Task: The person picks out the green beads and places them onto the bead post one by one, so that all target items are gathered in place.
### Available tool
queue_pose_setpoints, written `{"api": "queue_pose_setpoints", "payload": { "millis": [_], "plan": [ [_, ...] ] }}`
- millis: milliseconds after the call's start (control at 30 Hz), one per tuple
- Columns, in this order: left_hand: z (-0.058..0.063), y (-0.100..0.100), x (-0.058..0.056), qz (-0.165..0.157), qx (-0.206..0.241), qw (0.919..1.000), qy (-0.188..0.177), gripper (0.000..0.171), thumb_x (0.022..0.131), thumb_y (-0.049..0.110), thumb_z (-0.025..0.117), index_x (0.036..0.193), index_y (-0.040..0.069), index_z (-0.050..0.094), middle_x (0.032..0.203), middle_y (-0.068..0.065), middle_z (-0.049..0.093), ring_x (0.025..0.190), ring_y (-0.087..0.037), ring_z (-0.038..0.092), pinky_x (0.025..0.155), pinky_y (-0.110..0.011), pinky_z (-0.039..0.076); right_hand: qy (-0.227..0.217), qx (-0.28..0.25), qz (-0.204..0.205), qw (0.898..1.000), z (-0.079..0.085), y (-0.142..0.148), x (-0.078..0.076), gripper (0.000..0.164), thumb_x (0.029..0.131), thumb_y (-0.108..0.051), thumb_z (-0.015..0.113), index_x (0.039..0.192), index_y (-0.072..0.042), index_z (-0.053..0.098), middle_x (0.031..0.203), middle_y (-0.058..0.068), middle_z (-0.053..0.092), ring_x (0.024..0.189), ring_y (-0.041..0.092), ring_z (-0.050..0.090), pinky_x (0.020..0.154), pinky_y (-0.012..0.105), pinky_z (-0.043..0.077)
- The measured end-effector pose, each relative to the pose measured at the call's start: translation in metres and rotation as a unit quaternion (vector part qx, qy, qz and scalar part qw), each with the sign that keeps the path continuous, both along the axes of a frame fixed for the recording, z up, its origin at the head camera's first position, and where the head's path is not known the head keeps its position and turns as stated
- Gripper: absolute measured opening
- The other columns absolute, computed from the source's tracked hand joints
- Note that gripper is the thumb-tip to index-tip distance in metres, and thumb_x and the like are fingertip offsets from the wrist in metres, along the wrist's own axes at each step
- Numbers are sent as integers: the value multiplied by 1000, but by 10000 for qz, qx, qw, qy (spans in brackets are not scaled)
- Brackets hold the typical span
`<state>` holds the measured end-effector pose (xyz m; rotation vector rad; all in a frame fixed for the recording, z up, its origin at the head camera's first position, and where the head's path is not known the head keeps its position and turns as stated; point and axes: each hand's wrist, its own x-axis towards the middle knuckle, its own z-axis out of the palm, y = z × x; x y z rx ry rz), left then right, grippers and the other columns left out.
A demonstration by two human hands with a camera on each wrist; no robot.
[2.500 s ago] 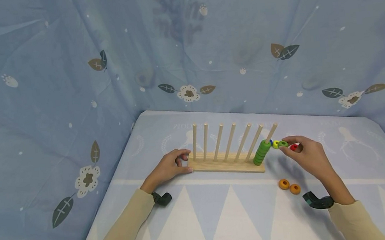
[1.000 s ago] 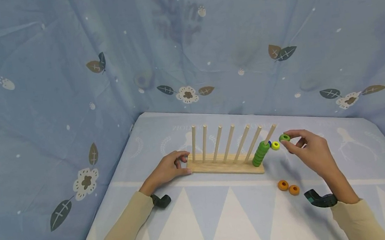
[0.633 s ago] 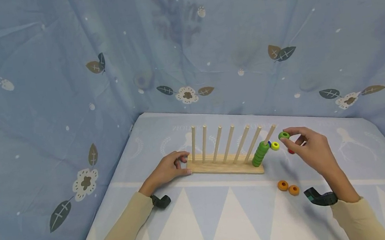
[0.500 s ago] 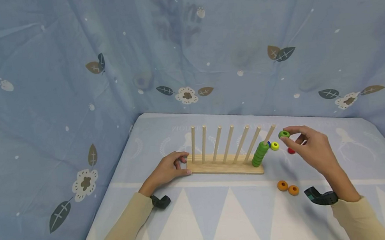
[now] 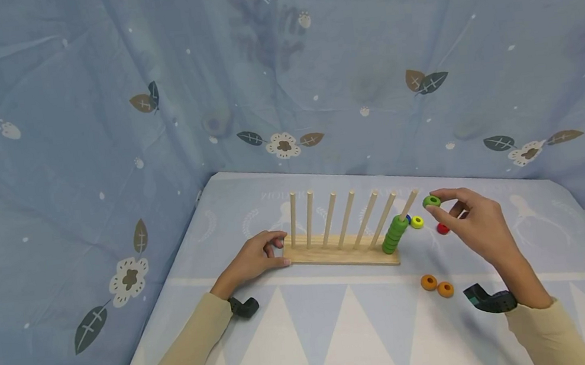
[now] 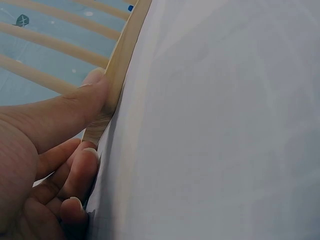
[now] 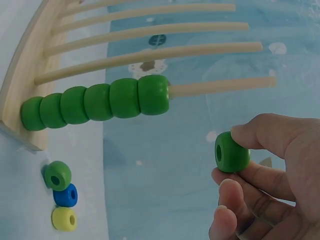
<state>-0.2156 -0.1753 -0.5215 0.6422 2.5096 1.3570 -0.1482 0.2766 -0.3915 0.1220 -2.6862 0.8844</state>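
Observation:
A wooden peg rack stands on the table, with several upright pegs in a row. My left hand grips the rack's left end, and the left wrist view shows the thumb on the base's edge with curled fingers by its end. Green beads are stacked on the lower part of the rightmost peg, leaving its top bare. Between thumb and fingers my right hand pinches another green bead, raised off the table beside that peg. The bead's hole faces the peg in the right wrist view.
By the rack's right end lie a loose green bead, a blue bead and a yellow bead. A red bead lies under my right hand. Two orange beads, one beside the other, sit nearer the front. Patterned cloth hangs behind.
My right hand has lifted the green bead from near the yellow bead to about the peg's upper part. The left hand has stayed on the rack's end.

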Motion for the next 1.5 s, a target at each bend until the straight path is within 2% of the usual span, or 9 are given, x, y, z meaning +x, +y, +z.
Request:
{"api": "queue_pose_setpoints", "payload": {
  "millis": [567,1167,1500],
  "plan": [
    [-1,-1,0,-47,36,10000,40,68,85,29,88,143,8,59,112,-2,62,81,-17,57,79,-32,48,59,-40,-59,10000,15,-5,4,41,98,-29,73,133,-7,68,114,16,67,75,23,55,53,24,45],
    [-1,-1,-1,-37,-1,10000,37,68,86,29,87,143,8,59,112,-1,62,81,-16,57,78,-31,49,365,-79,23,9993,26,-12,6,40,97,-28,75,132,-11,70,110,11,68,69,16,53,52,23,43],
    [-1,-2,-2,-68,28,10000,64,67,86,28,87,143,7,59,111,-2,62,80,-15,57,77,-31,49,553,-110,121,9983,30,-16,5,38,96,-24,77,131,-10,71,109,10,67,70,14,51,53,19,42]
  ]
}}
